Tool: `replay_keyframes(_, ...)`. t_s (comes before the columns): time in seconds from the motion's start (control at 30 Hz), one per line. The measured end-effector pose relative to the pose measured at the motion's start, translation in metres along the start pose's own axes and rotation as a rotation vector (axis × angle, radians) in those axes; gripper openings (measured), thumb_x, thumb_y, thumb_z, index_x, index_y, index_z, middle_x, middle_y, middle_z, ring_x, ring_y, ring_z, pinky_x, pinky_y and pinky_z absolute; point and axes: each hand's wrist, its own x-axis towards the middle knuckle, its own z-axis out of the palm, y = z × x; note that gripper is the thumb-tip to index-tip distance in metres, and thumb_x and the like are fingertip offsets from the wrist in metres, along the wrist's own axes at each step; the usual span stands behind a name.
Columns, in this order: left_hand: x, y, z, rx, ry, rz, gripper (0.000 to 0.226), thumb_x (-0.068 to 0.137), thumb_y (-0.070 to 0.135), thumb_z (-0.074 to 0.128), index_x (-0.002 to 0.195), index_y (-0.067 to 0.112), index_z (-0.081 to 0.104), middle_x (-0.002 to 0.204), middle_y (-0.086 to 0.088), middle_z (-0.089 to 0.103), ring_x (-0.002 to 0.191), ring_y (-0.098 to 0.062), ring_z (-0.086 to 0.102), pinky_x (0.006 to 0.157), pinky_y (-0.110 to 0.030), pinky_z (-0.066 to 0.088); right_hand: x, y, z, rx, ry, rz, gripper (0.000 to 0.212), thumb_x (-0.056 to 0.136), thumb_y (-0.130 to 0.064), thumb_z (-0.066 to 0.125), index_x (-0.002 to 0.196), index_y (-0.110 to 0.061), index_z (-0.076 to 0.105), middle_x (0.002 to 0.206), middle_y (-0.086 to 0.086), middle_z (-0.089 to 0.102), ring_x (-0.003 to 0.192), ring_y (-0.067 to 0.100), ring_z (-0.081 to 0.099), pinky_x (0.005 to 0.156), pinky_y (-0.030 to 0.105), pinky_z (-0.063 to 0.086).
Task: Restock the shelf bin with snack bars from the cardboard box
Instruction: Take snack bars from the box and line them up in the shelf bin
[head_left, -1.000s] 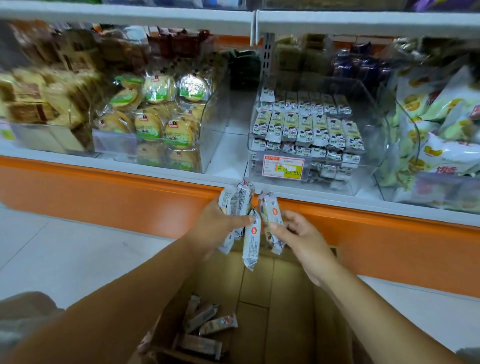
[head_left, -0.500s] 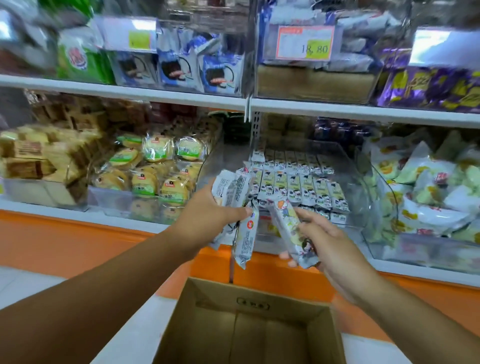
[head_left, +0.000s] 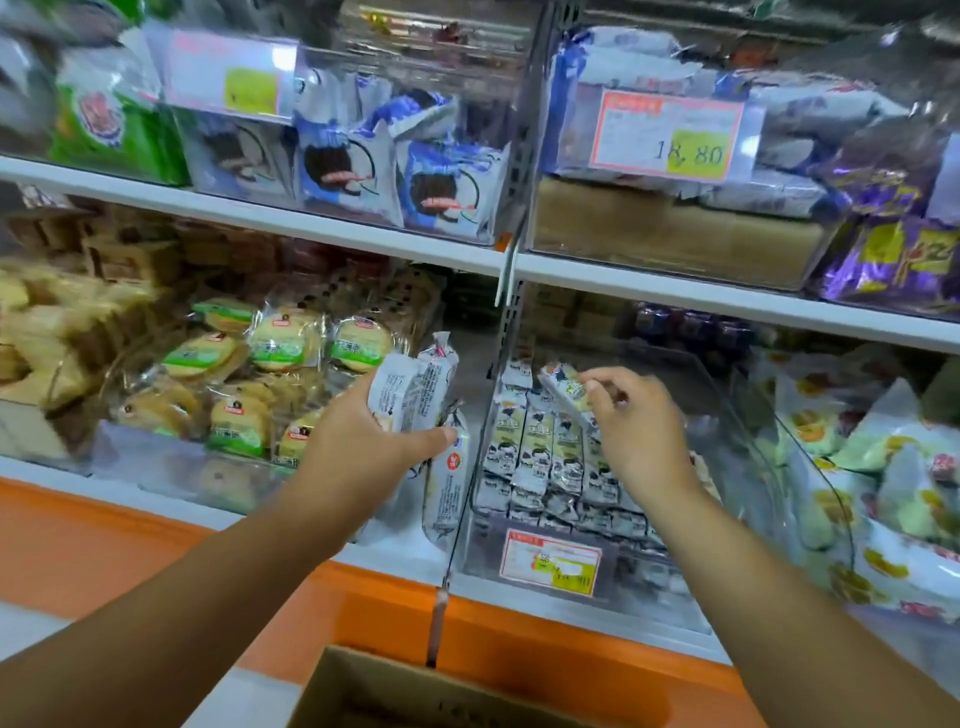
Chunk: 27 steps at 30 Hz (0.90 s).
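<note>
My left hand (head_left: 363, 447) grips a bunch of white-wrapped snack bars (head_left: 415, 389) just left of the clear shelf bin (head_left: 727, 415); one bar (head_left: 447, 488) hangs down below my thumb. Over the bin my right hand (head_left: 639, 426) pinches a single snack bar (head_left: 566, 389) above the rows of the same bars (head_left: 535, 452) lying inside. The bin carries a price tag (head_left: 550, 561) on its front wall. The cardboard box (head_left: 415, 696) shows only its far rim at the bottom edge; its inside is out of view.
Left of the bin sits a clear bin of round green-labelled cakes (head_left: 270, 358). Bags of yellow-and-white snacks (head_left: 883, 467) fill the bin on the right. The upper shelf (head_left: 363, 228) holds blue cookie packs and purple bags. An orange base panel (head_left: 519, 639) runs below.
Both hands rose from above the box to shelf height. My right hand carried one bar rightwards over the bin, apart from the bunch in my left hand. The view tilted up.
</note>
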Motion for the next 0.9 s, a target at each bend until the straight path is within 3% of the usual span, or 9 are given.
replay_keyframes(0.13, 0.004, -0.008, 0.002, 0.047, -0.015, -0.004, 0.035, 0.073, 0.022, 0.085, 0.097, 0.030, 0.062, 0.075, 0.016, 0.073, 0.067, -0.001, 0.069, 0.053, -0.017, 0.046, 0.023, 0.003, 0.016, -0.077, -0.133, 0.076, 0.035, 0.095, -0.037, 0.050, 0.122, -0.018, 0.063, 0.116, 0.011, 0.064, 0.104, 0.029, 0.059, 0.081, 0.030, 0.044)
replay_keyframes(0.23, 0.005, -0.011, 0.001, 0.057, -0.010, -0.026, 0.035, 0.073, 0.025, 0.084, 0.099, 0.031, 0.062, 0.077, 0.014, 0.074, 0.065, -0.009, 0.070, 0.050, -0.027, 0.054, 0.031, 0.004, 0.011, -0.129, -0.358, 0.131, 0.071, 0.075, -0.057, 0.048, 0.138, -0.024, 0.048, 0.130, 0.010, 0.058, 0.119, 0.032, 0.053, 0.098, 0.043, 0.046)
replay_keyframes(0.33, 0.004, -0.012, -0.001, 0.020, -0.006, -0.030, 0.030, 0.075, 0.023, 0.083, 0.098, 0.027, 0.063, 0.069, 0.004, 0.072, 0.044, -0.010, 0.060, 0.039, -0.029, 0.048, 0.033, 0.006, 0.004, -0.122, -0.459, 0.131, 0.076, 0.076, -0.054, 0.049, 0.146, -0.029, 0.036, 0.141, 0.004, 0.045, 0.134, 0.026, 0.037, 0.106, 0.046, 0.037)
replay_keyframes(0.43, 0.004, -0.011, 0.002, -0.008, 0.009, -0.048, 0.031, 0.075, 0.021, 0.083, 0.100, 0.024, 0.064, 0.065, 0.001, 0.069, 0.038, -0.007, 0.052, 0.036, -0.024, 0.041, 0.031, 0.006, -0.002, -0.048, -0.499, 0.157, 0.077, 0.077, -0.054, 0.052, 0.148, -0.035, 0.030, 0.127, 0.002, 0.046, 0.120, 0.023, 0.050, 0.088, 0.038, 0.044)
replay_keyframes(0.5, 0.005, -0.011, 0.004, -0.011, 0.009, -0.055, 0.032, 0.074, 0.022, 0.083, 0.101, 0.025, 0.064, 0.073, 0.000, 0.073, 0.050, -0.013, 0.063, 0.037, -0.028, 0.047, 0.028, 0.002, -0.005, 0.015, -0.471, 0.131, 0.061, 0.087, -0.037, 0.059, 0.144, -0.036, 0.036, 0.131, -0.001, 0.049, 0.111, 0.028, 0.059, 0.082, 0.040, 0.051)
replay_keyframes(0.6, 0.006, -0.011, 0.006, -0.017, 0.010, -0.051, 0.031, 0.074, 0.023, 0.083, 0.099, 0.028, 0.064, 0.084, -0.003, 0.075, 0.081, -0.033, 0.071, 0.058, -0.047, 0.059, 0.028, 0.002, 0.000, 0.103, -0.314, 0.022, 0.029, 0.090, -0.023, 0.065, 0.115, -0.034, 0.060, 0.111, -0.004, 0.062, 0.098, 0.018, 0.060, 0.075, 0.029, 0.048)
replay_keyframes(0.7, 0.005, -0.011, 0.007, -0.024, 0.008, -0.054, 0.030, 0.075, 0.022, 0.083, 0.099, 0.027, 0.064, 0.086, -0.006, 0.075, 0.087, -0.039, 0.070, 0.065, -0.058, 0.057, 0.025, 0.005, 0.007, 0.080, -0.187, -0.015, 0.008, 0.091, -0.022, 0.065, 0.094, -0.029, 0.067, 0.092, -0.011, 0.064, 0.080, 0.001, 0.056, 0.069, 0.022, 0.042)
replay_keyframes(0.83, 0.002, -0.011, 0.005, -0.043, 0.004, -0.066, 0.029, 0.076, 0.020, 0.082, 0.100, 0.024, 0.064, 0.086, -0.010, 0.075, 0.067, -0.032, 0.069, 0.053, -0.051, 0.056, 0.024, 0.004, 0.008, 0.028, -0.250, -0.030, 0.022, 0.097, -0.024, 0.055, 0.115, -0.025, 0.067, 0.109, -0.008, 0.061, 0.076, 0.004, 0.054, 0.060, 0.014, 0.039)
replay_keyframes(0.9, 0.001, -0.011, 0.005, -0.058, 0.011, -0.070, 0.029, 0.076, 0.019, 0.082, 0.099, 0.024, 0.065, 0.086, -0.010, 0.074, 0.059, -0.026, 0.067, 0.050, -0.042, 0.054, 0.023, 0.004, 0.006, -0.002, -0.302, -0.046, 0.028, 0.099, -0.024, 0.051, 0.123, -0.029, 0.063, 0.113, -0.007, 0.061, 0.056, 0.000, 0.050, 0.053, 0.019, 0.042)
